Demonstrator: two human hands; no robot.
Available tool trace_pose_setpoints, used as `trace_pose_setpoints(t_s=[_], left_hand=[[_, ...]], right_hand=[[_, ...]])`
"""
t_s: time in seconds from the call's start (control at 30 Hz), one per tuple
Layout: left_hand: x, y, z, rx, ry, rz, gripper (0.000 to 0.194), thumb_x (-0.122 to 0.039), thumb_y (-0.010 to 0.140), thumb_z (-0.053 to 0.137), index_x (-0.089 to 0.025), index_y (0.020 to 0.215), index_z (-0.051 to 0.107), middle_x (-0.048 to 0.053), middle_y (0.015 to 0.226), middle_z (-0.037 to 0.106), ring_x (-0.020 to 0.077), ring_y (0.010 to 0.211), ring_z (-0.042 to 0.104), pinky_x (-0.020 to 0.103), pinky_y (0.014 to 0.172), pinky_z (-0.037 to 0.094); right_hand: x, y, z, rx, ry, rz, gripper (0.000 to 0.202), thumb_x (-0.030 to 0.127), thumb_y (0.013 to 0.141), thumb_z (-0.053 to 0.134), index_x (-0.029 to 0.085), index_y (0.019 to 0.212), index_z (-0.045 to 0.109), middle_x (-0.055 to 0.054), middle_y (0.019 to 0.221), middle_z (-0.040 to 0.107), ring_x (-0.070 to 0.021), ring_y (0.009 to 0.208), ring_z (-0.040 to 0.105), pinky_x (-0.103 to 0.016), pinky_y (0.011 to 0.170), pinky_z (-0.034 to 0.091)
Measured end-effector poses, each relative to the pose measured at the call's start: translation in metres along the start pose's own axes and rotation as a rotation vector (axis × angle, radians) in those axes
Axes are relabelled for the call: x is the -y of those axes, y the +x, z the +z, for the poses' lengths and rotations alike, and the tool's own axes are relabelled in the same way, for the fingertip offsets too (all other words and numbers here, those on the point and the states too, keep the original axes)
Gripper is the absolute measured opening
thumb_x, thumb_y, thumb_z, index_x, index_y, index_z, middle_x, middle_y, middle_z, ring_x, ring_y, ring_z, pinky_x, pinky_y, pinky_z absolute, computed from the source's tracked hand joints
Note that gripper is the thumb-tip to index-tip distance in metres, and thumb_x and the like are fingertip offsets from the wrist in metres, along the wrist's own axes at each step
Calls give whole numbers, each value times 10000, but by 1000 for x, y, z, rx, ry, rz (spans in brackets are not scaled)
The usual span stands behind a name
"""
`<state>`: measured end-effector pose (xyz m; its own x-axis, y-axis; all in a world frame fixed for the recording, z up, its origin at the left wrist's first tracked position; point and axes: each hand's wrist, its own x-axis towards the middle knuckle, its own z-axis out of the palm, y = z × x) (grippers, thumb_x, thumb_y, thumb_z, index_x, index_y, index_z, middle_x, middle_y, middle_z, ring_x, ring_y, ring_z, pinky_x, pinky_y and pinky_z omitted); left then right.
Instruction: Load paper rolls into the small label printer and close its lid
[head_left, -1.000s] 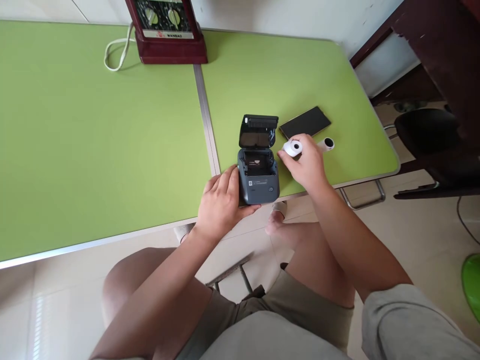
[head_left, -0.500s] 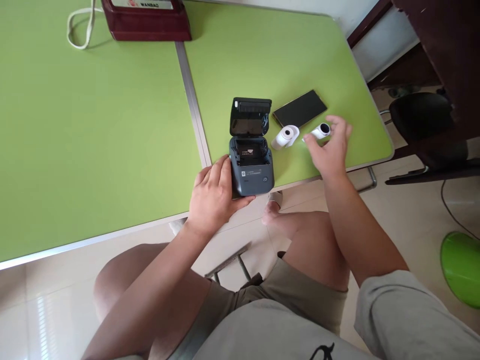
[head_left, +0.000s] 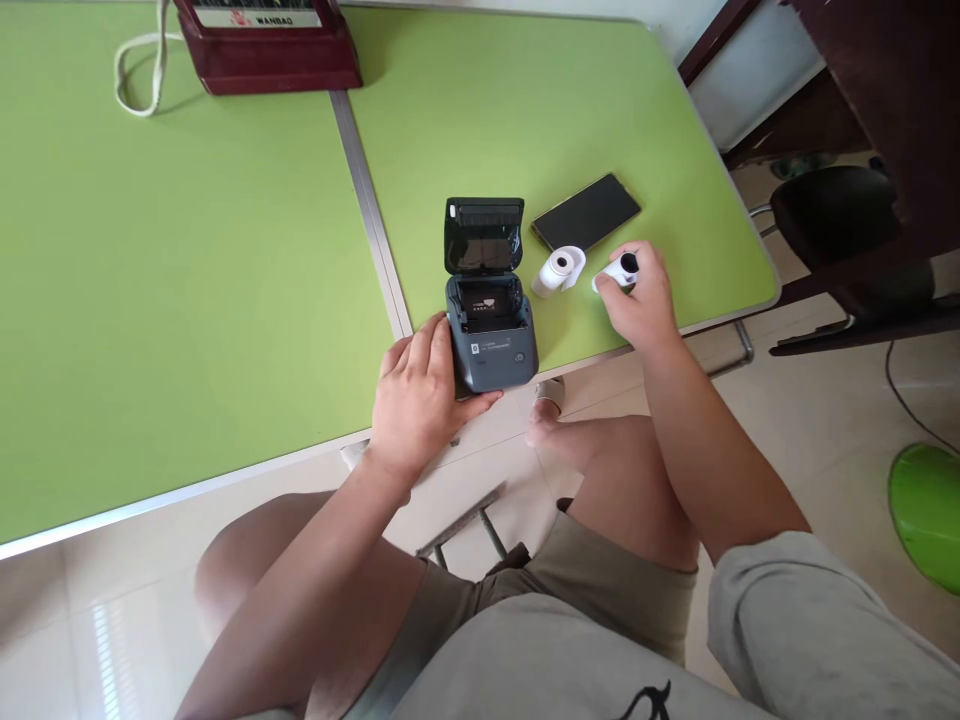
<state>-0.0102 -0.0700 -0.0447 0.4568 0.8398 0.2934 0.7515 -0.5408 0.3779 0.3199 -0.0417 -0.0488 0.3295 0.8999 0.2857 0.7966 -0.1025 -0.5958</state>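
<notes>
A dark grey label printer (head_left: 499,362) sits at the table's front edge with its lid (head_left: 484,237) raised and its paper bay exposed. My left hand (head_left: 420,395) grips the printer's left side, thumb along the front bottom edge. To the right, my right hand (head_left: 646,300) has its thumb and fingers closed around a white paper roll (head_left: 611,272) with a dark core end, lying on the table. Between that roll and the printer is another white paper roll (head_left: 551,277), its loose end curling out. Behind the rolls lies a black smartphone (head_left: 589,211).
The green table (head_left: 225,280) has a metal seam strip (head_left: 367,205) across it. At the far left stands a dark red device (head_left: 270,60) with a white cord (head_left: 159,65). A black chair (head_left: 832,225) and a green bin (head_left: 930,515) are on the right.
My right hand has closed from a spread pose onto the right-hand paper roll. The left hand still holds the printer. The whole view has shifted slightly.
</notes>
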Motion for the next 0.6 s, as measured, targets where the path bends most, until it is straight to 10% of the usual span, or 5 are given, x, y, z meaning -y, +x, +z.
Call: trace_pose_setpoints(t_s=[0.13, 0.3, 0.6], left_hand=[[-1, 1, 0, 26, -18, -27, 988, -862, 908, 500, -78, 1509, 484, 257, 1481, 625, 382, 1303, 658, 497, 1125, 484], [-2, 1, -2, 45, -18, -26, 975, -839, 907, 536, -77, 1513, 481, 255, 1501, 614, 379, 1352, 635, 485, 1159, 469], [-2, -2, -4, 35, -8, 35, 902, -727, 953, 579, -24, 1507, 461, 294, 1482, 622, 375, 1368, 635, 500, 1147, 495]], right_hand=[[14, -5, -15, 2, 141, -35, 478, 197, 779, 598, 271, 1244, 517, -88, 1155, 651, -248, 984, 709, -474, 898, 588], [83, -25, -30, 40, 252, -415, 442, 191, 863, 628, 289, 1284, 535, -108, 1219, 704, -269, 1092, 731, -449, 927, 604], [133, -13, 11, 269, -72, -565, 306, 149, 845, 626, 270, 1125, 646, -54, 1161, 819, -278, 967, 771, -439, 877, 561]])
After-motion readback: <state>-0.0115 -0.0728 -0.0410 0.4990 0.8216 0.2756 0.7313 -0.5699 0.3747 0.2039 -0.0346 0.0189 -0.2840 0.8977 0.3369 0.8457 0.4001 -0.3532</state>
